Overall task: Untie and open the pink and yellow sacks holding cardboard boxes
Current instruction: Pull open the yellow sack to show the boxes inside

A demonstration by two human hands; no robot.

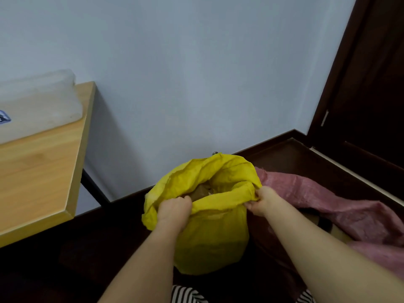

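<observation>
Sack: crumpled yellow plastic sack (211, 237) stands upright, mouth open, brown cardboard (202, 191) inside.
Fingers: left hand (173, 209) and right hand (261, 201) grip its rim.

One head-worn wide-angle view looks forward and steeply down from close above a yellow sack (209, 226) on the floor, facing the far wall (196, 73).

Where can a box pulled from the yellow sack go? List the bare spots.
Bare wood on the table, in front of the clear plastic bundle. Dark floor between the table and the yellow sack, though dim. Crowded to the right: the pink sack lies against the yellow one, where the right hand grips the rim.
</observation>
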